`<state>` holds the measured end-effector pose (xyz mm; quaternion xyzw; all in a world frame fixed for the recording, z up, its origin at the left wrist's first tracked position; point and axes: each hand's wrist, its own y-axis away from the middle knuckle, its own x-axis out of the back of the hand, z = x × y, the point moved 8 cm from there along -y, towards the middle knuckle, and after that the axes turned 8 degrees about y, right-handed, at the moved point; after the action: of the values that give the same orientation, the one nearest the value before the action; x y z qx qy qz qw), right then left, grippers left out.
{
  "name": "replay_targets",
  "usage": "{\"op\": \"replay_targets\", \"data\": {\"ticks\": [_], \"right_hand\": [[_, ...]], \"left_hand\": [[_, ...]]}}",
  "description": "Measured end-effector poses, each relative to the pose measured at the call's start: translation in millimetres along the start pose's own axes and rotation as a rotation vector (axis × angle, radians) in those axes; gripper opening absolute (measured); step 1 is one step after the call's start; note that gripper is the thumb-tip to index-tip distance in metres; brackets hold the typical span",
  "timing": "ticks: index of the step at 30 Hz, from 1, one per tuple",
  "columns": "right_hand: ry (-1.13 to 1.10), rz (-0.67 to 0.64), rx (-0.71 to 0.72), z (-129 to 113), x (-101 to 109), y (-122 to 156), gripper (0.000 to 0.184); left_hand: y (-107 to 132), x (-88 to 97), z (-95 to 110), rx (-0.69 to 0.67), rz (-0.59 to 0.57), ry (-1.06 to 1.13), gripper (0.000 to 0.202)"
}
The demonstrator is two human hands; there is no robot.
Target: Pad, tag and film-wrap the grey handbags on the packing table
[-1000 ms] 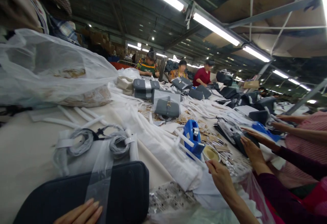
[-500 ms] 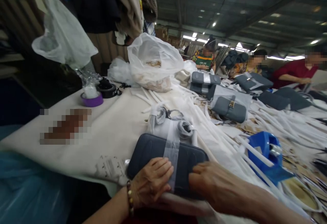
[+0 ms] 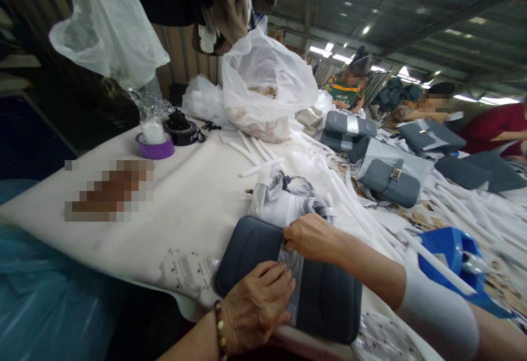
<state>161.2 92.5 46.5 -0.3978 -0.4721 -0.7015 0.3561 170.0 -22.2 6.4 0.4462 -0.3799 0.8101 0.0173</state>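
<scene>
A dark blue-grey handbag (image 3: 329, 295) lies flat at the table's front edge, with a clear plastic strip (image 3: 295, 276) running across its middle. My left hand (image 3: 261, 300), with a beaded bracelet at the wrist, rests on the bag, its fingers laid together over the strip's lower part. At the bag's far edge my right hand (image 3: 310, 236) is closed in a pinch on the strip's upper end. Just beyond the bag sits its plastic-wrapped strap (image 3: 284, 188), bundled with white wrapping.
Purple tape (image 3: 155, 147) and black tape (image 3: 183, 131) stand at the back left, near a large clear plastic bag (image 3: 267, 86). More grey handbags (image 3: 389, 180), white tubes (image 3: 366, 229) and a blue tape dispenser (image 3: 450, 251) lie rightward. Co-workers sit behind.
My right hand has moved from the bag's right side up and left to the strip's upper end. My left hand stays on the strip. The whole view has shifted slightly.
</scene>
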Motion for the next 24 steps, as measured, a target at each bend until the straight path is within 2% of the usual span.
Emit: {"op": "replay_targets", "data": {"ticks": [5, 10, 13, 15, 17, 19, 21, 24], "right_hand": [[-0.077, 0.02, -0.104, 17, -3, -6, 0.019], [-0.084, 0.145, -0.276, 48, -1, 1, 0.031], [-0.054, 0.261, -0.353, 52, 7, 16, 0.015], [-0.044, 0.342, -0.359, 37, 5, 30, 0.016], [-0.057, 0.431, -0.29, 7, -5, 43, 0.023], [-0.107, 0.656, -0.088, -34, -15, 59, 0.032], [-0.047, 0.805, -0.028, -62, -30, 73, 0.043], [-0.031, 0.842, 0.013, -82, -50, 82, 0.049]], "left_hand": [[-1, -2.3, -1, 0.017, -0.024, -0.01, 0.037], [-2, -0.8, 0, -0.013, -0.032, -0.024, 0.037], [-3, 3.0, 4, -0.044, -0.02, -0.045, 0.035], [-4, 3.5, 4, -0.047, -0.012, -0.056, 0.034], [-4, 3.6, 5, -0.052, 0.024, -0.061, 0.025], [-1, 3.8, 5, -0.057, 0.074, -0.048, 0.013], [2, 4.8, 4, -0.052, 0.106, -0.009, 0.01], [4, 11.8, 4, -0.012, 0.113, 0.105, 0.009]]}}
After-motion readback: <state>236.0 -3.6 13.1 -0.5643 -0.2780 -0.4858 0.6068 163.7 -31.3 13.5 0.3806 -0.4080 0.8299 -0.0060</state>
